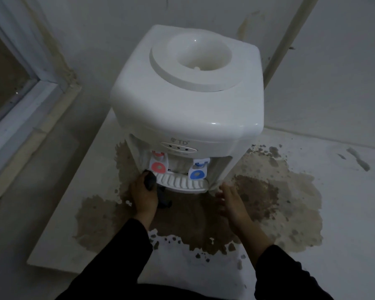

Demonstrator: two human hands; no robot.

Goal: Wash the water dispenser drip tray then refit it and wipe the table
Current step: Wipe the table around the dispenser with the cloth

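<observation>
A white water dispenser (186, 100) stands on a white table (344, 202), with a red tap (158, 164) and a blue tap (198, 172). The white ribbed drip tray (182, 183) sits in its slot below the taps. My left hand (144, 197) is at the tray's left end, fingers closed around a dark cloth (149, 180) that also hangs below the tray. My right hand (232, 202) hovers open just right of the tray, fingers apart, holding nothing.
A large brown stain (268, 202) spreads over the table around and in front of the dispenser. A window frame (30, 100) runs along the left. Grey walls close in behind, with a pipe (290, 40) at the back right.
</observation>
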